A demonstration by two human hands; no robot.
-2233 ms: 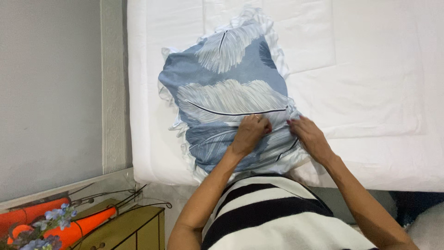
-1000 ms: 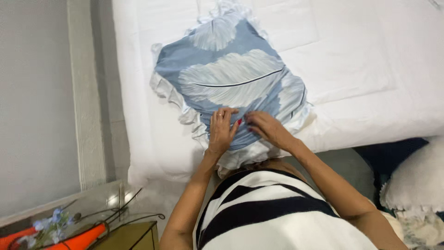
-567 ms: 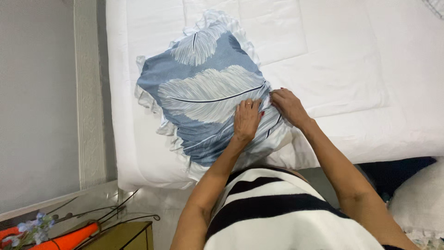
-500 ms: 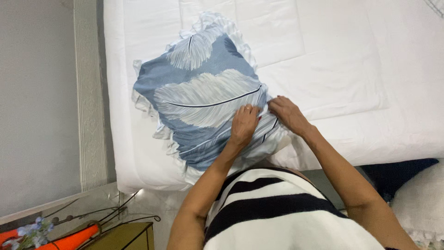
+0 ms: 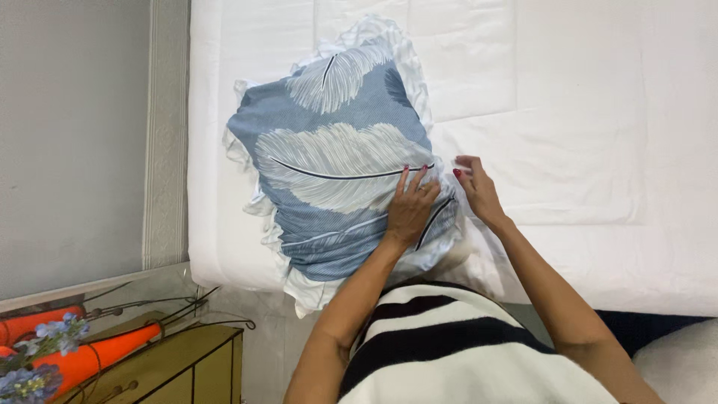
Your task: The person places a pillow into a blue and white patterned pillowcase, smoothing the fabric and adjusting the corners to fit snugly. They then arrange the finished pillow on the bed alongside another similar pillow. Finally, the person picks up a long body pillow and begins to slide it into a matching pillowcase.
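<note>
No packages, labels, signs or screens show anywhere in this view, neither on the bed, nor by the wall, nor in the lower corner.

Left hand (image 5: 411, 209) lies flat on the blue pillow (image 5: 329, 161) (feather-patterned); right hand (image 5: 477, 191) pinches its frill.

Pillow (image 5: 329, 150) lies on bed (image 5: 598, 112); cabinet (image 5: 187, 366) seemingly beside it, lower left.
</note>
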